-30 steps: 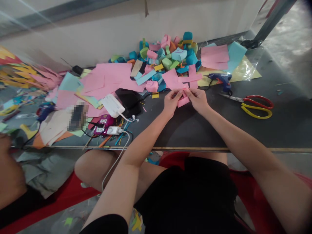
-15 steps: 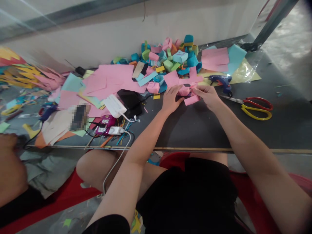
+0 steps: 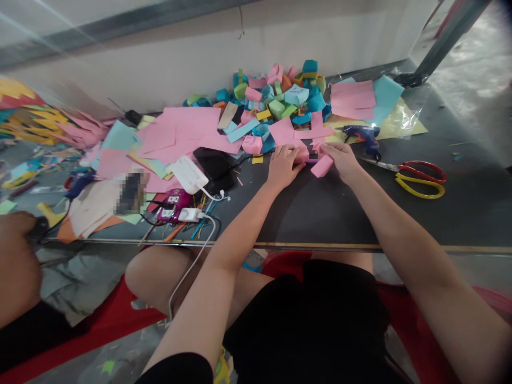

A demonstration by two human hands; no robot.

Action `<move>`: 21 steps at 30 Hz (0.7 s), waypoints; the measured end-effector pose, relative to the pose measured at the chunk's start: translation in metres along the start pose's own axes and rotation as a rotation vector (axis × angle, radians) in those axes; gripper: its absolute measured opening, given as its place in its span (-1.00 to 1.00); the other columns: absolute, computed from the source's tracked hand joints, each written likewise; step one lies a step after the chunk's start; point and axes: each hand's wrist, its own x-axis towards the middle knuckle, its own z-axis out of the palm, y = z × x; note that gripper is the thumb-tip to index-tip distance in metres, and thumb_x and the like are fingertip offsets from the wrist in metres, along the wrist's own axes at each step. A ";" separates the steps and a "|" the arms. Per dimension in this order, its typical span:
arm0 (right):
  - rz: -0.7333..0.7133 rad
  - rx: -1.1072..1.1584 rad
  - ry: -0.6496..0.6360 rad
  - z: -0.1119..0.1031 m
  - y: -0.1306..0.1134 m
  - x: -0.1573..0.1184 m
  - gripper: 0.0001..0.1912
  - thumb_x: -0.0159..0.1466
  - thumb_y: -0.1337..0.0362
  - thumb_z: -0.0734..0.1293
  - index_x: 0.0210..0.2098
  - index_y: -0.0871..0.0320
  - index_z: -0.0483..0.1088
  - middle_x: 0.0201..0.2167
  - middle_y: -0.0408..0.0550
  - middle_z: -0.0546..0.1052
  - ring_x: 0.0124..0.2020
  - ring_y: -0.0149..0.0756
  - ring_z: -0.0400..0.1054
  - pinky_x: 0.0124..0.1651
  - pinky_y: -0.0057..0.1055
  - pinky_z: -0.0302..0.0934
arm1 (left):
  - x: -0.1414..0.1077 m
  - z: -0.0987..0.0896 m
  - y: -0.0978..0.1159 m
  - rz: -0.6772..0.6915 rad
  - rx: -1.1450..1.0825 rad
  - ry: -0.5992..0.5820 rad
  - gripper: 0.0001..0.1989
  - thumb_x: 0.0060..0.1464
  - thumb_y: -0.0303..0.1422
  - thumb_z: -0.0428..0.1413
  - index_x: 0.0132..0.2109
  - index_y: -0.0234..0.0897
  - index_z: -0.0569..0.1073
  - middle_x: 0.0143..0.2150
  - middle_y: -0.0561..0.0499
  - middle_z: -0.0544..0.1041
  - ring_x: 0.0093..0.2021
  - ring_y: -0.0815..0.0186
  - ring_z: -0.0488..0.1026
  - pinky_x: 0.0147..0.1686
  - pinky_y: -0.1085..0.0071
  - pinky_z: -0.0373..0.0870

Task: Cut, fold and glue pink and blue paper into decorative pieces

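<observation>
At the middle of the dark table, my left hand [image 3: 283, 166] has its fingers curled round a small folded pink paper piece [image 3: 302, 155]. Just to the right, my right hand [image 3: 341, 159] pinches a pink paper strip [image 3: 322, 167] that hangs toward me. A thin purple thing [image 3: 312, 161] shows between the hands; its kind I cannot make out. Beyond my fingers lie a pink paper square [image 3: 281, 130] and a pink paper cross [image 3: 317, 125]. My fingers hide part of both held pieces.
Behind stands a heap of folded paper pieces [image 3: 276, 106]. To the right lie a blue glue gun [image 3: 362, 133] and scissors [image 3: 420, 178]. On the left are pink sheets [image 3: 192, 125], a white power bank [image 3: 188, 173], a purple power strip [image 3: 174, 205] and another person's hand [image 3: 18, 226].
My hands have drawn slightly apart. The pink strip in my right hand has turned and shifted right, while the folded piece stays with my left. The other person's hand has moved slightly.
</observation>
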 end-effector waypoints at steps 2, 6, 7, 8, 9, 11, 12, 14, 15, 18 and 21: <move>-0.004 0.025 0.013 0.000 -0.001 -0.001 -0.58 0.19 -0.12 0.46 -0.49 0.09 0.43 -0.36 -0.04 0.56 -0.28 -0.20 0.46 -0.17 -0.21 0.43 | 0.000 0.000 0.000 0.005 -0.016 0.028 -0.53 0.14 -0.11 0.31 0.15 -0.14 0.55 0.21 -0.21 0.50 0.33 -0.10 0.31 0.40 -0.06 0.18; -0.008 0.060 -0.002 0.001 -0.006 -0.003 -0.58 0.17 -0.12 0.48 -0.51 0.08 0.43 -0.35 -0.02 0.58 -0.23 -0.15 0.48 -0.12 -0.16 0.46 | 0.001 0.002 -0.003 -0.022 -0.102 0.034 -0.54 0.11 -0.04 0.32 0.06 -0.17 0.56 0.23 -0.22 0.53 0.30 -0.09 0.37 0.36 -0.08 0.23; -0.011 0.060 -0.007 0.001 -0.006 -0.003 -0.58 0.18 -0.12 0.48 -0.51 0.08 0.42 -0.35 -0.02 0.58 -0.23 -0.15 0.48 -0.10 -0.15 0.46 | 0.002 0.002 -0.005 -0.043 -0.137 0.029 -0.55 0.12 -0.03 0.31 0.05 -0.19 0.55 0.18 -0.22 0.56 0.24 -0.07 0.43 0.32 -0.06 0.29; -0.014 0.058 -0.009 0.002 -0.007 -0.004 -0.58 0.18 -0.11 0.47 -0.52 0.08 0.41 -0.36 -0.02 0.57 -0.23 -0.15 0.48 -0.09 -0.15 0.46 | 0.002 0.003 -0.008 -0.067 -0.179 0.035 -0.54 0.13 -0.02 0.31 0.05 -0.20 0.54 0.14 -0.22 0.59 0.17 -0.03 0.48 0.28 -0.02 0.34; -0.017 0.053 -0.012 0.002 -0.008 -0.004 -0.59 0.19 -0.10 0.47 -0.51 0.08 0.41 -0.36 -0.02 0.56 -0.24 -0.16 0.48 -0.10 -0.15 0.45 | 0.003 0.003 -0.010 -0.095 -0.226 0.056 -0.52 0.12 -0.01 0.31 0.05 -0.21 0.53 0.11 -0.22 0.61 0.13 0.00 0.51 0.24 0.01 0.37; -0.019 0.051 -0.018 0.002 -0.009 -0.005 -0.60 0.20 -0.09 0.46 -0.50 0.08 0.41 -0.38 -0.03 0.55 -0.25 -0.18 0.48 -0.12 -0.18 0.45 | 0.004 0.004 -0.014 -0.157 -0.334 0.131 -0.47 0.10 0.03 0.33 0.07 -0.21 0.51 0.12 -0.21 0.61 0.14 0.04 0.52 0.23 0.06 0.39; -0.017 0.057 -0.020 0.002 -0.011 -0.006 -0.60 0.19 -0.09 0.47 -0.50 0.08 0.42 -0.39 -0.03 0.55 -0.26 -0.19 0.47 -0.14 -0.20 0.44 | 0.005 0.005 -0.015 -0.193 -0.400 0.174 -0.45 0.09 0.05 0.33 0.08 -0.20 0.50 0.14 -0.19 0.59 0.18 0.06 0.51 0.24 0.08 0.38; 0.003 0.077 -0.015 0.004 -0.015 -0.008 -0.60 0.14 -0.09 0.50 -0.51 0.08 0.44 -0.40 -0.05 0.56 -0.28 -0.21 0.46 -0.18 -0.23 0.43 | 0.007 0.006 -0.016 -0.281 -0.584 0.232 -0.45 0.13 0.08 0.29 0.10 -0.17 0.48 0.17 -0.14 0.57 0.23 0.10 0.48 0.26 0.10 0.38; 0.020 0.086 -0.014 0.005 -0.017 -0.009 -0.60 0.11 -0.10 0.52 -0.52 0.08 0.45 -0.40 -0.05 0.57 -0.28 -0.21 0.46 -0.19 -0.25 0.43 | 0.008 0.007 -0.015 -0.330 -0.703 0.248 -0.46 0.17 0.09 0.26 0.11 -0.16 0.48 0.16 -0.10 0.57 0.23 0.12 0.48 0.24 0.11 0.39; 0.076 0.108 -0.041 0.011 -0.027 -0.014 -0.60 0.08 -0.08 0.54 -0.53 0.10 0.48 -0.38 -0.03 0.60 -0.25 -0.20 0.48 -0.19 -0.29 0.42 | 0.009 0.009 -0.008 -0.455 -1.056 0.239 -0.55 0.29 0.07 0.15 0.11 -0.14 0.50 0.08 -0.03 0.60 0.18 0.14 0.51 0.11 0.19 0.48; 0.117 0.147 -0.081 0.017 -0.033 -0.019 -0.65 0.11 0.02 0.55 -0.56 0.13 0.48 -0.40 -0.02 0.60 -0.24 -0.21 0.50 -0.18 -0.33 0.40 | 0.007 0.010 0.001 -0.530 -1.221 0.207 -0.64 0.35 0.01 0.10 -0.02 -0.16 0.55 -0.05 -0.02 0.63 0.13 0.14 0.52 -0.02 0.27 0.52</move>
